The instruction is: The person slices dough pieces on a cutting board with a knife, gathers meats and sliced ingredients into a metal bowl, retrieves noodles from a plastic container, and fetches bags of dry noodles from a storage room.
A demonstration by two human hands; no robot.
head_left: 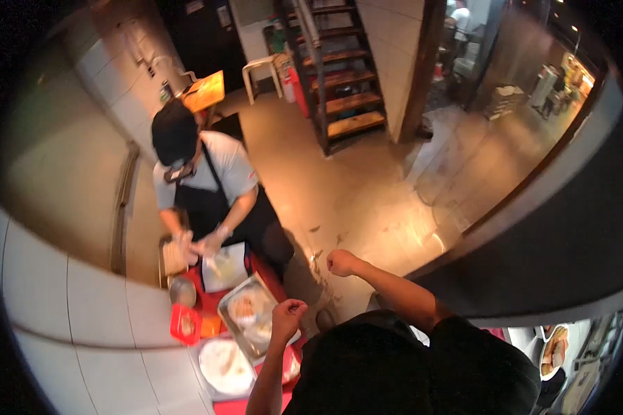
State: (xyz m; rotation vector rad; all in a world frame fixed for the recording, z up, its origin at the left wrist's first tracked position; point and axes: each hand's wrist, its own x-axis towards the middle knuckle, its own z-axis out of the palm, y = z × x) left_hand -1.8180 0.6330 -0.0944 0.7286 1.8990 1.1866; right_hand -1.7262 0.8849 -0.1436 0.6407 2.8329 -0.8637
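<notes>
My left hand [289, 319] is raised beside the right edge of a metal tray [239, 336], its fingers curled together with nothing visible in them. My right hand [341, 263] is closed in a loose fist over the floor, away from the table; no object shows in it. The tray holds a pale bowl with orange-pink food [248, 306] and other pale food. Nearer me, a large round container of white food [226, 366] stands on the red table surface [232, 407].
Across the table, a co-worker [211, 176] in cap and apron works with gloved hands over a white sheet [225, 268]. A red container [185, 324] and metal pot [183, 293] stand by the tiled wall. Stairs [346, 83] rise behind; a food dish [555, 351] is at right.
</notes>
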